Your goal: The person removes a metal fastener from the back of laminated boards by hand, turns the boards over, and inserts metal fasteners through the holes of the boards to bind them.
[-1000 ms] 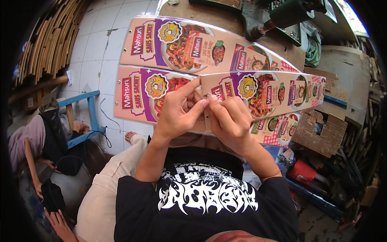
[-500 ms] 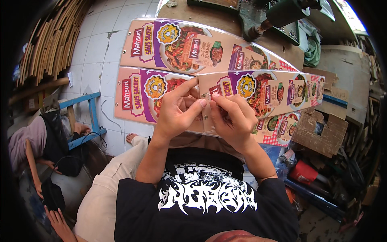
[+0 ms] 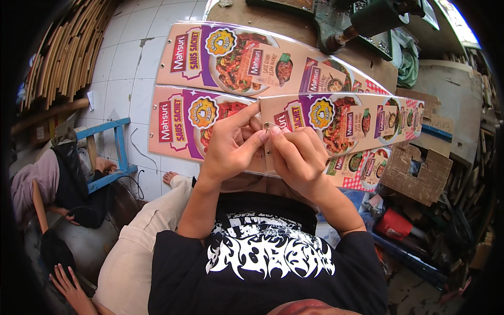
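A long printed panel (image 3: 359, 121) with food pictures lies over other panels in front of me. Its left edge has metal eyelets. My left hand (image 3: 228, 144) is closed at that edge, thumb and fingers pinching near the upper eyelet. My right hand (image 3: 299, 155) is closed too, with thumb and forefinger pressed together beside the same eyelet. A small bent piece of metal wire (image 3: 269, 125) shows at the eyelet between my fingertips. Part of it is hidden by the fingers. Two similar panels, an upper one (image 3: 202, 79) and a lower one (image 3: 170, 146), lie beneath and beyond.
Behind the panels stands a dark green press-like machine (image 3: 367, 23) on a wooden table (image 3: 273, 18). Cut brown boards (image 3: 420, 176) lie at the right. Wood strips (image 3: 73, 52) and a blue frame (image 3: 122, 147) are at the left, near another person's hand (image 3: 73, 291).
My right fingers have curled in and shifted slightly at the eyelet, showing more of the wire. The held panel has moved slightly right. At the lower left, the other person's hand has moved.
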A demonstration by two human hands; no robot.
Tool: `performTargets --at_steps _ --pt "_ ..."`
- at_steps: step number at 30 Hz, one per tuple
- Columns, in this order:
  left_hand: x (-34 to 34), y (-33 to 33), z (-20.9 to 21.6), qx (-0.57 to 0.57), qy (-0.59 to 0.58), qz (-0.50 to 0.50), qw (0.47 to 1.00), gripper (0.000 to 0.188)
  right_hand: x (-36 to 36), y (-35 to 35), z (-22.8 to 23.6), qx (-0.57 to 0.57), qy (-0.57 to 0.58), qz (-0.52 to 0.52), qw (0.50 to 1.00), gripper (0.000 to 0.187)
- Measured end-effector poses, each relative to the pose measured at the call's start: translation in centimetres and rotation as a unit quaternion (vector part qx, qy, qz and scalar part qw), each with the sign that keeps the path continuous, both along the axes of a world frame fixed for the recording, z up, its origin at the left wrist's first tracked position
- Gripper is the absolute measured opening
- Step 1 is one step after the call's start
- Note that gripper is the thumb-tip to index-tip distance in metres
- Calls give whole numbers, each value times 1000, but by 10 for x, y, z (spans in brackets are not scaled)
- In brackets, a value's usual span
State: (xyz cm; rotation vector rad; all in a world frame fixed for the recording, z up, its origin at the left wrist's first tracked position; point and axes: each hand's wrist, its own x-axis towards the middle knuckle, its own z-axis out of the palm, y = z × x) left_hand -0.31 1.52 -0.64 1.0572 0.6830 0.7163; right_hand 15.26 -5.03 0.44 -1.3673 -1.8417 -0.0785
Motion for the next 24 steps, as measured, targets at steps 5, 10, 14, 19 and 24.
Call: performTargets --at_steps 5,10,14,19,24 --pt "-1 -1 -2 34 19 6 999 50 0 3 0 -15 36 -6 999 24" --pt "1 -2 5 15 8 14 1000 51 4 0 -1 -69 220 -41 972 23" --pt "2 -2 5 -7 -6 16 1000 52 7 -2 -5 -56 339 -36 938 25" --pt "1 -3 2 -6 -16 20 1000 52 8 -3 -4 -67 342 -24 937 26" --pt "0 -1 6 -23 -18 8 1000 51 4 -6 0 -60 244 -67 966 27"
